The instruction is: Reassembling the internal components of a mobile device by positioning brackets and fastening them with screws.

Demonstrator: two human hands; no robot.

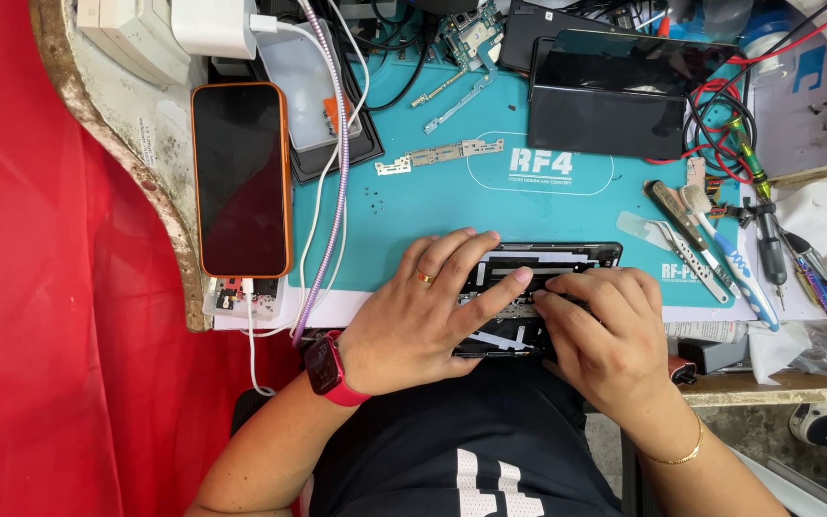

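Observation:
An opened black phone body point(567, 257) lies at the near edge of the teal work mat point(433, 206), its insides facing up. My left hand point(423, 311), with a ring and a red wrist watch, lies flat over the phone's left half, fingers spread across its metal parts. My right hand point(605, 330), with a thin gold bracelet, presses fingertips down on the middle of the phone, touching the left fingertips. I cannot tell whether the right fingers pinch a small part.
A phone in an orange case point(241, 177) lies at the left, cables point(327, 191) beside it. A dark folded device point(614, 96) sits at the back. Tweezers, a toothbrush and screwdrivers point(720, 249) lie at the right. Metal strips point(442, 153) rest on the mat. Red cloth point(40, 287) covers the left.

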